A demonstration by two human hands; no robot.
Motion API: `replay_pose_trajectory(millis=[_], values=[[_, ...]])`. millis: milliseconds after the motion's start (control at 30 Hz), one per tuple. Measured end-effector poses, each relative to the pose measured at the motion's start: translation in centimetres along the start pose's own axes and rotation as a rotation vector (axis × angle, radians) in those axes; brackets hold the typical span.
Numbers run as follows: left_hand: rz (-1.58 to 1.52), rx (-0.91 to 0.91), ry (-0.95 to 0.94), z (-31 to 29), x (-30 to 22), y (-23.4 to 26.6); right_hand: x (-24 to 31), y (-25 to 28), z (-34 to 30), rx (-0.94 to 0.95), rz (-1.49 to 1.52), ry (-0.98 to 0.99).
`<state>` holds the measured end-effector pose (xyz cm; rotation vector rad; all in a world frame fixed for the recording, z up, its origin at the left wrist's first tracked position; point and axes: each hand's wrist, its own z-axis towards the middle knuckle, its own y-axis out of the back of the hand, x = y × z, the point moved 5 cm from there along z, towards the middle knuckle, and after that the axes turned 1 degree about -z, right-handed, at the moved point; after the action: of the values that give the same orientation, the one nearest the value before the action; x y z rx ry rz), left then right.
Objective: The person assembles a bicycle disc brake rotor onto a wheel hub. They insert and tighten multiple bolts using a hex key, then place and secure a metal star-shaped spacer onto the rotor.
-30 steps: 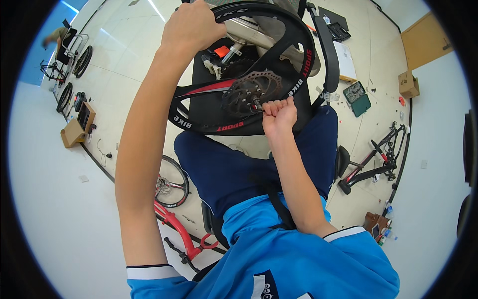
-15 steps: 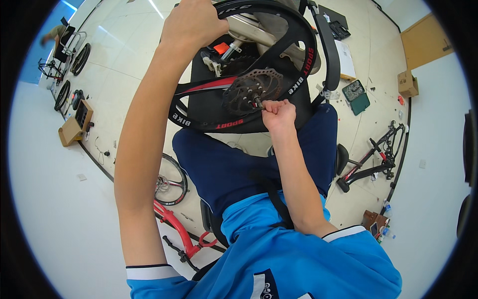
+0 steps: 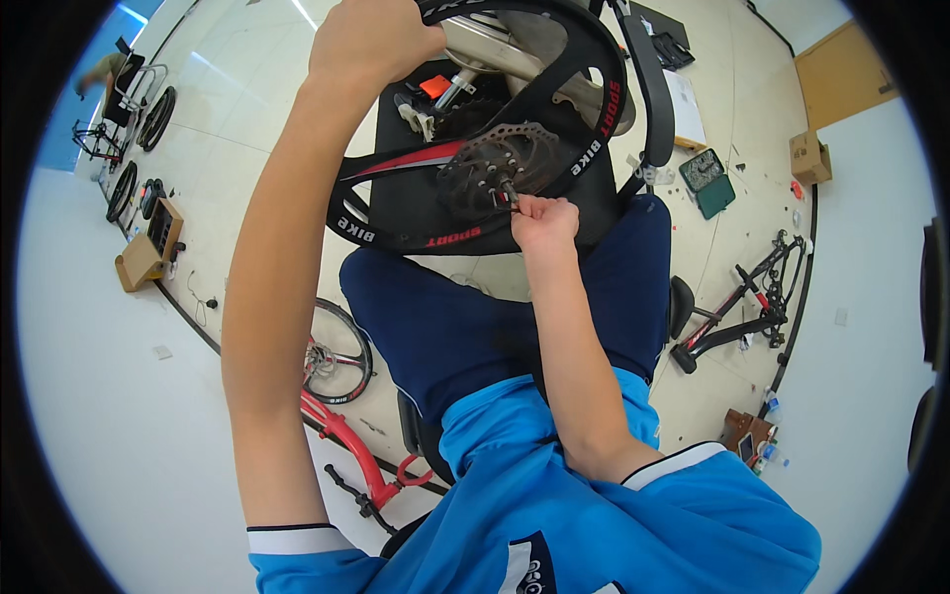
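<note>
A black bicycle wheel (image 3: 421, 158) with a red stripe on a spoke is tilted above my knees, over a black chair seat (image 3: 599, 203). My left hand (image 3: 376, 45) is closed round the wheel's upper left rim. At the hub, my right hand (image 3: 547, 220) pinches close against the end of the axle (image 3: 509, 192). What its fingertips hold is too small and covered to make out. A brown, perforated brake disc (image 3: 534, 148) surrounds the hub. Behind the wheel, a silver metal part (image 3: 485, 45) and an orange piece (image 3: 433, 87) show on the seat.
A black armrest (image 3: 653, 99) stands right of the wheel. On the right floor lie an open green case (image 3: 708, 183) and a black bike frame (image 3: 747, 307). At left are a red frame (image 3: 361, 450), another wheel (image 3: 341, 371) and an open carton (image 3: 148, 257). Someone stands far left.
The wheel has shifted slightly left and toward the top of the view. My right hand has moved a little left with it, still at the axle. My left hand keeps its hold.
</note>
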<state>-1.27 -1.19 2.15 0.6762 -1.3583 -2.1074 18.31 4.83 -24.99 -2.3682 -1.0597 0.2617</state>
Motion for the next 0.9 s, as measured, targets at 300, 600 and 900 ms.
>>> replay_pose_trajectory(millis=[300, 600, 900], values=[[-0.014, 0.034, 0.053, -0.4, 1.3, -0.6, 0.6, -3.8, -4.7, 0.202, -0.248, 0.357], [-0.085, -0.015, 0.072, -0.9, -0.6, 1.1, 0.8, -3.0, -2.6, 0.160, -0.132, 0.186], [-0.036, 0.040, 0.081, -0.9, 1.6, -0.3, 0.5, -4.6, -4.9, 0.314, -0.486, 0.522]])
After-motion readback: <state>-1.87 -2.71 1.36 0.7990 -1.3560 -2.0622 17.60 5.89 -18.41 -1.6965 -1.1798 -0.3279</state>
